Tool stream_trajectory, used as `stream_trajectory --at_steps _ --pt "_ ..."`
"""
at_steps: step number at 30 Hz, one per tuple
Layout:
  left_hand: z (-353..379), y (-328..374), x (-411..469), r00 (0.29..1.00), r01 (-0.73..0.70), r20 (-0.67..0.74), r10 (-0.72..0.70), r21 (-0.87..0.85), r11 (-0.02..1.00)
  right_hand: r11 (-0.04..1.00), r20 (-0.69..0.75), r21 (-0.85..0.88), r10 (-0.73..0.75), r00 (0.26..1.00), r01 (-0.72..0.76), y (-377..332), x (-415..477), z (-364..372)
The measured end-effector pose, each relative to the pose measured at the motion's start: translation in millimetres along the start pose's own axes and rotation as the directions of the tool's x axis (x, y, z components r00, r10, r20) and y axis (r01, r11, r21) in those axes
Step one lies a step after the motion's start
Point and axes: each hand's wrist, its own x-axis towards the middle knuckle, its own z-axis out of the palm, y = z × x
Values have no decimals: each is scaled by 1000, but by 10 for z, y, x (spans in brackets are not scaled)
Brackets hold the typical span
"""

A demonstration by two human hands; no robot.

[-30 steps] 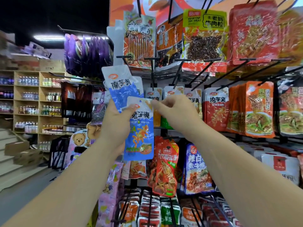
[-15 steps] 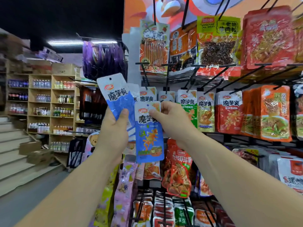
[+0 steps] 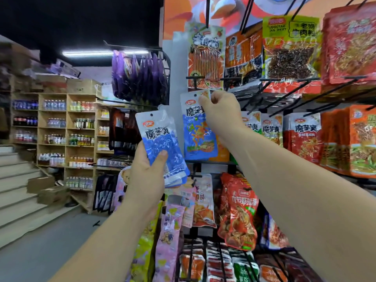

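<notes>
The right hand has a single blue packet pinched at its top right corner, with the thumb and curled fingers clamped on the edge right next to the hang hole. It hangs pretty much straight: long axis vertical, hole end up, printed front facing the camera. It's up against the display rack, at the left end of a row of same-brand packets, with an orange packet right behind it. I honestly can't tell if the hole is on a peg or not.

The left hand grips a stack of blue packets by the lower half, thumb across the front and fingers wrapped round the back. That stack is tilted: the long axis leans so the hole end points up and left and the bottom end points down and right, front to the camera. It sits just left of the single packet and a bit lower. I can't make out whether their edges touch.

As for what's holding what:
- The rack's upper pegs carry big red bags and a green-topped bag.
- The middle row has red packets.
- Lower down hangs a red pouch.
- Purple bags hang in a bunch off to the left.
- The wooden shelves are lined with rows of bottles.
- A couple of cardboard boxes sit on the stairs.
</notes>
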Motion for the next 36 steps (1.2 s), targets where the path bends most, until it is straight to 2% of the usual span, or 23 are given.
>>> stream_trajectory --at_steps 10,17,21,25,30,32,34,36 --pt "-9 1 -28 1000 -2 3 2 -33 999 1000 -88 9 10 996 -9 -27 48 113" --pt "-47 -9 -56 999 -13 33 14 -33 999 991 -118 98 100 988 -89 -66 75 198" --pt "-72 -9 -54 999 -4 52 6 -27 1000 992 -118 43 126 985 -122 65 101 207" --pt "-78 -21 -55 998 -5 64 7 -32 999 988 -92 -106 98 991 -108 240 100 195" --pt "-62 -23 -57 998 -16 60 17 -23 1000 960 18 -281 12 1000 -6 306 -48 58" --pt "-54 -22 -60 998 -12 61 13 -28 1000 931 83 -344 -101 991 123 323 -170 18" --pt "-50 -20 -55 998 -6 59 8 -39 999 827 150 -475 -260 954 301 354 -290 0" --pt "-52 -26 -44 999 -10 53 11 -30 1000 704 177 -597 -352 919 385 387 -334 -18"
